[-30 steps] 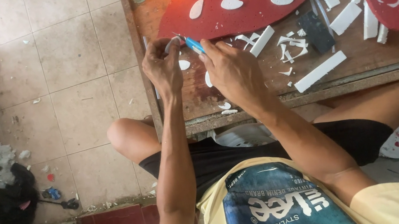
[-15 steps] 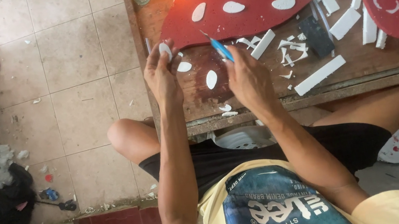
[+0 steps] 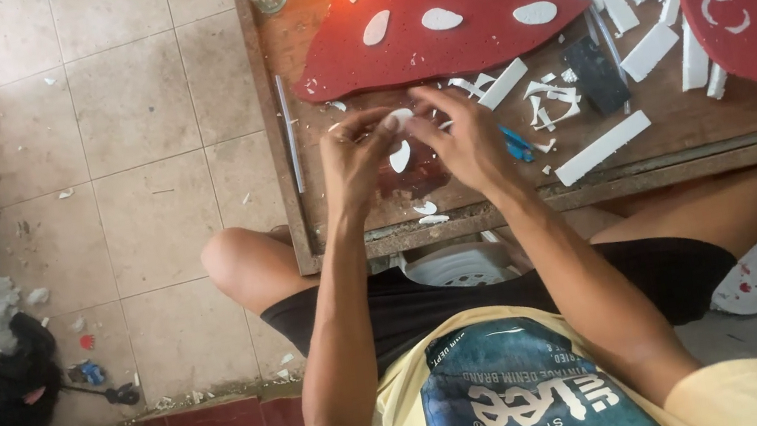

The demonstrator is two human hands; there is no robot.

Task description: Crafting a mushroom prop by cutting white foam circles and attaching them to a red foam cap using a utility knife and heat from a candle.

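Bare wooden table [image 3: 338, 211] at 9 o'clock of both hands, red mushroom-shaped sheet [image 3: 439, 16] blocking 12 o'clock, white foam strips [image 3: 603, 148] cluttering 3 o'clock

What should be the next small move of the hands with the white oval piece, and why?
Probably carry the white oval piece up onto the red mushroom-cap sheet. The left hand and right hand both pinch it just below the sheet, which already bears similar white spots. The blue cutter lies on the wooden table, so cutting seems finished.

The right hand [image 3: 469, 143] is no longer gripping the blue cutter [image 3: 518, 144], now lying on the table [image 3: 669, 131]; both hands are pinching one white oval piece [image 3: 398, 119].
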